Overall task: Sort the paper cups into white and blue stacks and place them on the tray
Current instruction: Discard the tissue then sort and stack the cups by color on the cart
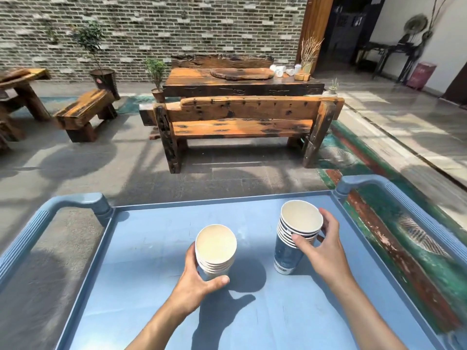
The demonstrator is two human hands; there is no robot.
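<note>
A stack of several white paper cups (216, 251) stands upright on the blue tray (156, 238), left of the middle. My left hand (194, 279) wraps around its lower part from the left and front. To the right stands a taller stack of several blue-printed cups (295, 236), also upright on the tray. My right hand (321, 246) holds that stack near its rims, thumb in front and fingers behind. Both stacks show cream insides from above.
The tray is the top of a blue cart with raised rims and handles at the far left (75, 200) and far right (364, 183). Beyond it on the paved floor stand a wooden bench (242, 122), a wooden table (240, 82) and potted plants.
</note>
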